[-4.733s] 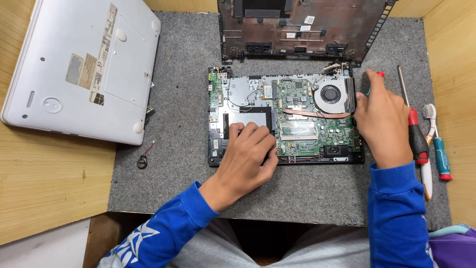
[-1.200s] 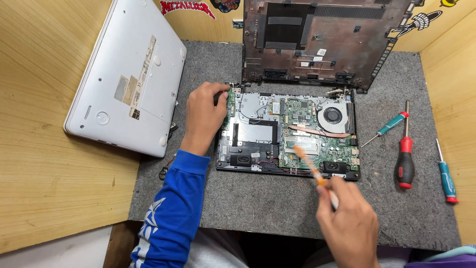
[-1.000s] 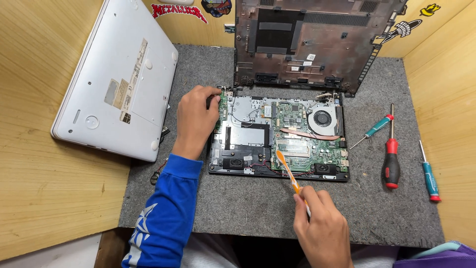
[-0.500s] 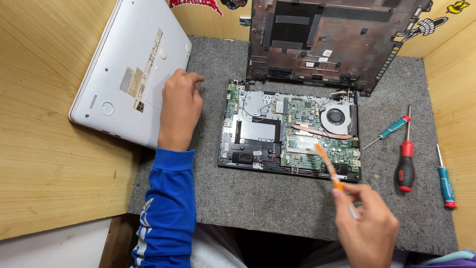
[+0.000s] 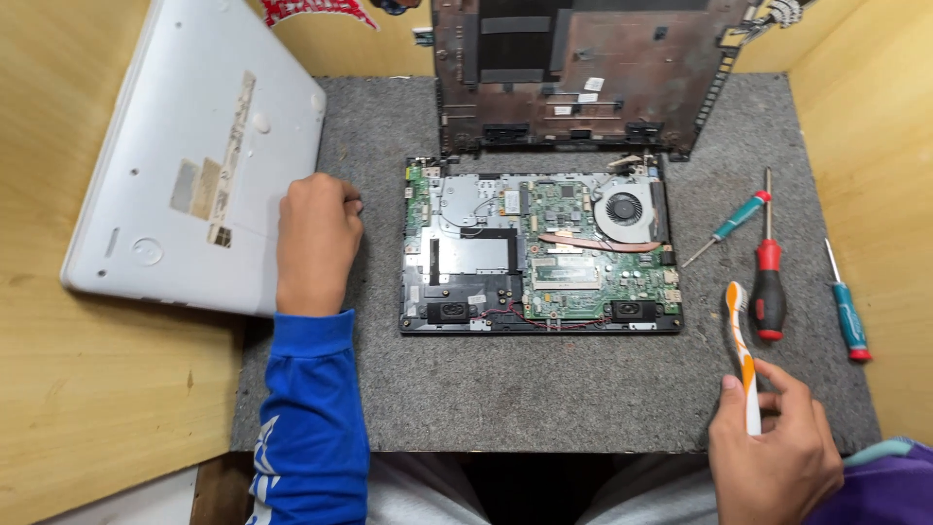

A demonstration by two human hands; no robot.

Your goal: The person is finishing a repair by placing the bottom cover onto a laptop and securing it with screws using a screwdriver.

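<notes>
An opened laptop base [image 5: 540, 255] lies on a grey felt mat [image 5: 544, 389], its circuit board, fan and speakers exposed. My right hand [image 5: 773, 452] holds an orange and white toothbrush [image 5: 742, 352] upright at the mat's near right, off the laptop. My left hand [image 5: 316, 241] rests as a loose fist on the mat at the edge of a white laptop bottom cover [image 5: 190, 156], left of the open base. Blue sleeves cover both arms.
A dark laptop shell [image 5: 583, 73] leans at the back. To the right lie a teal screwdriver [image 5: 727, 227], a red-handled screwdriver [image 5: 768, 282] and another teal screwdriver [image 5: 847, 309]. Wooden walls close in both sides.
My right hand has drawn the toothbrush off the circuit board and to the right. My left hand has left the laptop's left edge and moved over to the white cover.
</notes>
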